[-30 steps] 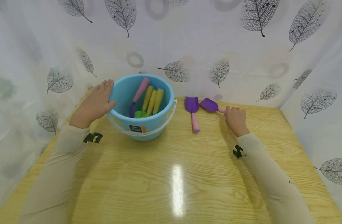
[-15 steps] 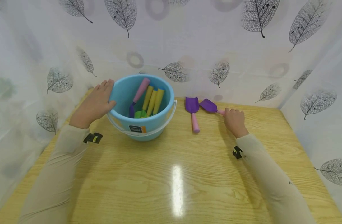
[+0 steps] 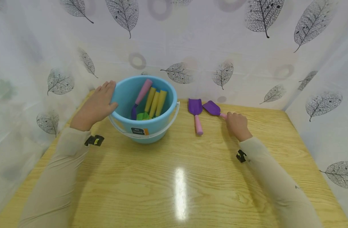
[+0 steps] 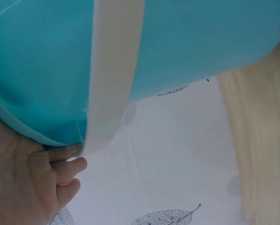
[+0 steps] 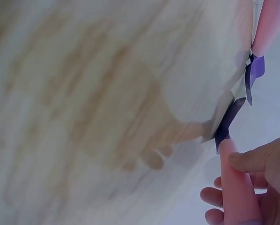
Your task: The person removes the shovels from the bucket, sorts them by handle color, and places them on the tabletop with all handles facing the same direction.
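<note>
My left hand (image 3: 95,103) rests against the left side of a light blue bucket (image 3: 146,128), fingers straight along the rim and thumb at the rim's front. In the left wrist view the fingertips (image 4: 70,171) touch near the white bucket handle (image 4: 113,70). Inside the bucket lie a toy tool with a pink handle (image 3: 144,91), several yellow handles (image 3: 154,104) and a green piece (image 3: 142,116). My right hand (image 3: 238,126) grips the pink handle of a purple toy shovel (image 3: 212,108); its thumb lies along the handle (image 5: 236,187) in the right wrist view.
A second purple shovel with a pink handle (image 3: 198,125) lies on the wooden table (image 3: 139,183), between the bucket and the held shovel. A white curtain with leaf prints (image 3: 191,41) closes off the back and both sides.
My right hand has shifted slightly left and towards me, and the held shovel's handle has swung down a little. The left hand and the bucket have stayed still.
</note>
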A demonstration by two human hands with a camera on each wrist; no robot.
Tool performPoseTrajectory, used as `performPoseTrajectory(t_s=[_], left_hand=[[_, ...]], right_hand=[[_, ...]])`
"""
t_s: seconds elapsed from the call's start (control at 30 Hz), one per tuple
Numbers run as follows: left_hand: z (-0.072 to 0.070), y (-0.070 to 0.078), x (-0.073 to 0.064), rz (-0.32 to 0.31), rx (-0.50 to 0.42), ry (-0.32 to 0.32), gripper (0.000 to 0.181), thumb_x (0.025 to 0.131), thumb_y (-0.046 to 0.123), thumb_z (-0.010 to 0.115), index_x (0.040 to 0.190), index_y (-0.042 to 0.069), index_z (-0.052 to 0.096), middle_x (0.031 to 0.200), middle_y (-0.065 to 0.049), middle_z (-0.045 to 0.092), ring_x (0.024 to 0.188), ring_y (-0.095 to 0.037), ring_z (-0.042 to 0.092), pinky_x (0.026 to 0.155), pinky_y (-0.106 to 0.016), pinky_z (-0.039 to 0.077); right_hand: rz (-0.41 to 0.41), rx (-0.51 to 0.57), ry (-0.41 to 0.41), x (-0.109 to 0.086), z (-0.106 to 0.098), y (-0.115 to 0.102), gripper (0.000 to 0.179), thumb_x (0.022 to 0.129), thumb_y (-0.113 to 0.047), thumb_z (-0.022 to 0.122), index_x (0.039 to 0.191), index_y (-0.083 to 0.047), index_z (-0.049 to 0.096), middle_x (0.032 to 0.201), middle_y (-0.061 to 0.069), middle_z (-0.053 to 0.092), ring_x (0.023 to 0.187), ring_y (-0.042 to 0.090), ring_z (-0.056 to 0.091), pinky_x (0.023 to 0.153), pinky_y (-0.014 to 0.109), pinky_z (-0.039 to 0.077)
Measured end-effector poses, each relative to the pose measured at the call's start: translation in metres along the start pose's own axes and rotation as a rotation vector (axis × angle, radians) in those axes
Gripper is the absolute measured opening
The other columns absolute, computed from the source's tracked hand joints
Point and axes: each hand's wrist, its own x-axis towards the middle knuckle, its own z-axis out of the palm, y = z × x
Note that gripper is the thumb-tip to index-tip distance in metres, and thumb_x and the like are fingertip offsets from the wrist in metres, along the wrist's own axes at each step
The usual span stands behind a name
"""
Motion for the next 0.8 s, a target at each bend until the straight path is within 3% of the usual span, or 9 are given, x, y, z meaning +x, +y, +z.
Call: performPoseTrajectory(t_s=[0.23,0.47,0.67,0.8], left_hand=[[0.001,-0.001,0.001,0.003,0.003,-0.001,0.071,0.093,0.02,0.038,0.147,-0.009,0.002,0.153,-0.032,0.007,0.143,-0.046,0.005,0.118,-0.056,0.006],[0.001,-0.001,0.001,0.006,0.003,0.006,0.071,0.094,0.02,0.038,0.148,-0.009,0.002,0.154,-0.031,0.007,0.143,-0.046,0.006,0.118,-0.056,0.006],[0.001,-0.001,0.001,0.005,0.009,0.006,0.071,0.094,0.02,0.038,0.148,-0.009,0.001,0.154,-0.031,0.007,0.143,-0.046,0.006,0.118,-0.056,0.006],[0.001,-0.001,0.0,0.004,0.008,0.005,0.071,0.094,0.02,0.038,0.148,-0.009,0.001,0.154,-0.031,0.007,0.143,-0.046,0.006,0.118,-0.056,0.006]], right_hand=[[0.01,-0.004,-0.055,-0.001,0.0,-0.005,0.035,0.099,-0.019,0.04,0.074,0.003,0.05,0.061,0.015,0.051,0.054,0.03,0.055,0.04,0.036,0.042],[0.01,-0.002,-0.023,-0.001,0.003,-0.009,0.044,0.1,-0.026,0.038,0.069,0.002,0.052,0.061,0.016,0.052,0.054,0.031,0.054,0.04,0.037,0.042],[0.005,-0.006,-0.05,0.001,0.004,-0.013,0.031,0.095,-0.017,0.042,0.075,0.003,0.055,0.072,0.02,0.058,0.066,0.036,0.058,0.048,0.041,0.044],[-0.02,-0.018,-0.031,0.001,0.004,-0.015,0.034,0.096,-0.021,0.042,0.077,0.004,0.056,0.073,0.02,0.058,0.068,0.036,0.057,0.051,0.043,0.046]])
